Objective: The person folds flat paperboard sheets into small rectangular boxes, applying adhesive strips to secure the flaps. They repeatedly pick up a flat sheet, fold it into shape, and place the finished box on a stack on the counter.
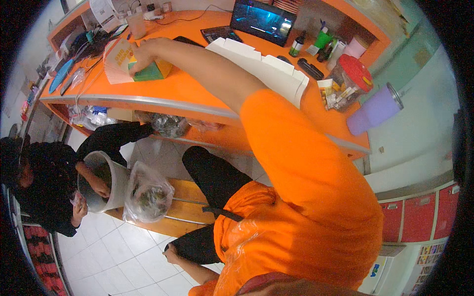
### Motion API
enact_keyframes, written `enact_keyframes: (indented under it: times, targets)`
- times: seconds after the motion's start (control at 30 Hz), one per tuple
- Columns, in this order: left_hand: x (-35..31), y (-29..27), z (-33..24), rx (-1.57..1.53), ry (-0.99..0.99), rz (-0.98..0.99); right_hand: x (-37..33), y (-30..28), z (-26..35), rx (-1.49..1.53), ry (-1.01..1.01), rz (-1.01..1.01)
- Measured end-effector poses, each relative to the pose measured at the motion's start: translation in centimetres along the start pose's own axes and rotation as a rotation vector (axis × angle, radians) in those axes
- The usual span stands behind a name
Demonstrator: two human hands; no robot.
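Note:
My right arm, in an orange sleeve, stretches across the orange counter (192, 106). At its end my right hand (143, 55) has its fingers bent over a stack of printed paper (152, 72), green and yellow, with whitish fanned edges on its left side. The fingertips press on the stack beside its lettered face. Low in the view, my left hand (171, 253) rests by my black-trousered knee. Its fingers are small and partly hidden, and whether they hold anything does not show. Several folded white sheets (261, 69) lie in a row on the counter, under my right forearm's far side.
A screen (263, 20) and keyboard (222, 33) stand at the back. A red-lidded jar (348, 81) and purple tumbler (373, 109) stand right. At left, a person in black reaches into a white bucket (118, 182); a clear plastic bag (148, 195) sits on a wooden bench (185, 207).

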State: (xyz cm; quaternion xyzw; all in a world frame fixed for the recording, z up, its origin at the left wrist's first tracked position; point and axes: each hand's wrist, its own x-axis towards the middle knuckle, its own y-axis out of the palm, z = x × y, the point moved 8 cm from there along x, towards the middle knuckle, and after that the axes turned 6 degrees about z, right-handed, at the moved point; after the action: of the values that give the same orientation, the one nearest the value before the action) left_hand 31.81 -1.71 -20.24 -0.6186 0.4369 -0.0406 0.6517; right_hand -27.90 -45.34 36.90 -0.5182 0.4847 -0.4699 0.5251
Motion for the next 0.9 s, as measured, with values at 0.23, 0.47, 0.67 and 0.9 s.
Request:
enact_keyframes:
  times: [0.23, 0.47, 0.67, 0.9]
  targets:
    - [-2.4, -1.8, -3.7, 0.023, -0.007, 0.144, -5.6, -4.7, -2.0, 0.062, -0.155, -0.095]
    - [-6.7, -3.8, -6.3, 0.037, -0.078, 0.071, -18.4, -6.4, -11.1, 0.031, 0.003, -0.087]
    - [-2.2, -1.8, -3.1, 0.031, -0.023, 0.079, -21.8, 0.4, -12.6, 0.183, 0.230, 0.254]
    - [-1.7, -1.3, -3.0, -0.006, -0.004, 0.179, -21.2, 2.3, -15.3, 0.526, 0.193, 0.372]
